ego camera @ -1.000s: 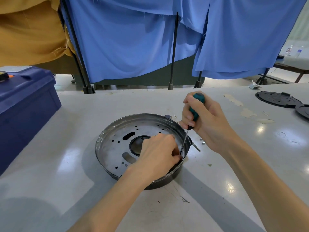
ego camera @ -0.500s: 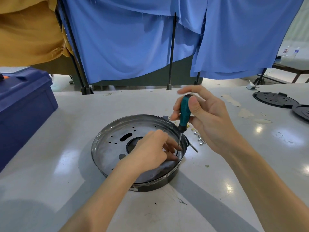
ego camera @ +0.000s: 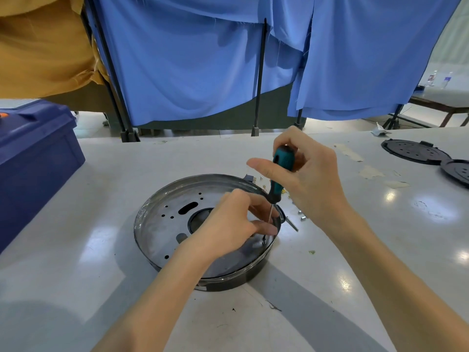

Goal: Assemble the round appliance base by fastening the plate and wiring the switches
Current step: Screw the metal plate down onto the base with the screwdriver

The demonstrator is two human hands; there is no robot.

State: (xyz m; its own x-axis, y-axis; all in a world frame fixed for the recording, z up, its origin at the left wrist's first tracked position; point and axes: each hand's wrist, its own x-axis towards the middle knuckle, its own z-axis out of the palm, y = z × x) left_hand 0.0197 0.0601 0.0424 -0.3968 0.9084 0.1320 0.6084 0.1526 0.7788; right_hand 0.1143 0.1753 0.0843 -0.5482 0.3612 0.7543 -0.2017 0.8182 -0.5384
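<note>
1. Sitting near the middle of the white table (ego camera: 101,179) is the round appliance base (ego camera: 154,252), a shallow dark pan with a bright rim, open side up.
2. A perforated metal plate (ego camera: 172,219) lies flat inside the base. It shows a round central opening, an oblong slot and several small holes.
3. A screwdriver (ego camera: 279,168) with a teal and black handle stands nearly upright over the right side of the base. Its thin shaft runs down to the plate just inside the rim. The tip is too small to make out.
4. Right hand (ego camera: 312,179): the fingers are curled round the screwdriver handle from the right. The thumb is stretched out straight to the left, off the handle.
5. Left hand (ego camera: 228,224): it lies over the base from the near side with the fingers curled. Thumb and forefinger close on the lower shaft just above the plate. Whether a screw sits under the tip cannot be told.
6. Small loose fasteners (ego camera: 302,217) lie on the table just beside the base's right rim.
7. A blue plastic crate (ego camera: 33,158) stands at the left edge, well apart from the base.
8. Two black round perforated covers (ego camera: 411,151) lie side by side at the far right of the table.
9. A blue cloth (ego camera: 190,72) hangs on dark poles behind the table.
</note>
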